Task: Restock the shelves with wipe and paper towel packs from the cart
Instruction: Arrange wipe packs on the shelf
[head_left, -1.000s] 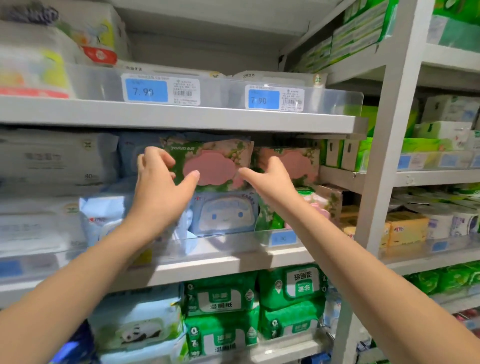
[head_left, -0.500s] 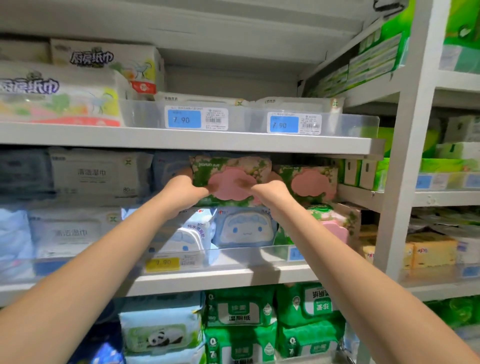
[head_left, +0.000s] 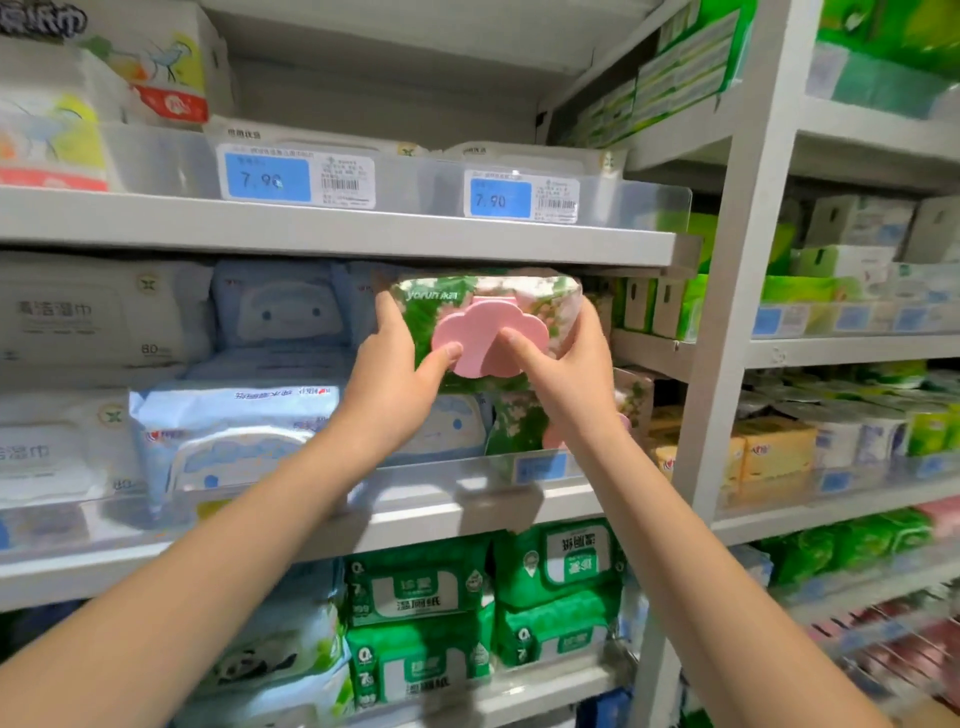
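The wipe pack (head_left: 524, 293) is soft, with a green and pink flower print, the word "yorun" at its top left and a pink cloud-shaped lid (head_left: 485, 332) on the front. It is held upright at the front of the middle shelf (head_left: 415, 519), just under the upper shelf (head_left: 337, 228) and above a blue pack (head_left: 457, 421) and another flowered pack (head_left: 517, 426). The left hand (head_left: 387, 374) grips its left end, the right hand (head_left: 569, 364) its right end, fingers curled round the sides and both thumbs pressed on the lid.
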